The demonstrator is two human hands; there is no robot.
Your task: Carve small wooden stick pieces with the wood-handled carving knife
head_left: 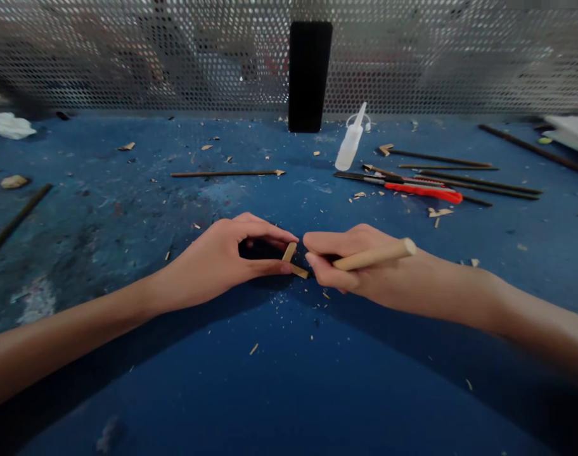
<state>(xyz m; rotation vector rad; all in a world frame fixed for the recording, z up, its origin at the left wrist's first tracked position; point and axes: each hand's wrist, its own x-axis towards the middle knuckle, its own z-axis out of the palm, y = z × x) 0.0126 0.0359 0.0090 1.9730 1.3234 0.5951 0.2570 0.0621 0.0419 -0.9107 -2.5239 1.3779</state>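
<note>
Bare left forearm (65,335) and right forearm (521,316) come in from 8 and 4 o'clock over a scuffed dark-blue counter (289,392) scattered with pale wood chips (253,349). Left hand (217,263): fingers (265,227) curled, pinching two short light-wood sticks (289,252) that sit at an angle to each other. Right hand (365,266): fingers (324,244) clenched round a pale round wooden dowel (374,255), free end toward 3 o'clock. Hands just apart, sticks between them. At 12 o'clock, an upright black rectangular block (310,76) stands against a perforated metal sheet (403,57). Nearby, a clear plastic squeeze bottle (350,145) lies on the counter. At 2 o'clock, a red-handled utility knife (424,192) lies among thin dark rods (479,183). At 11 o'clock, a long thin rod with a pale tip (222,173). At 10 o'clock, a crumpled white tissue (16,125).
</note>
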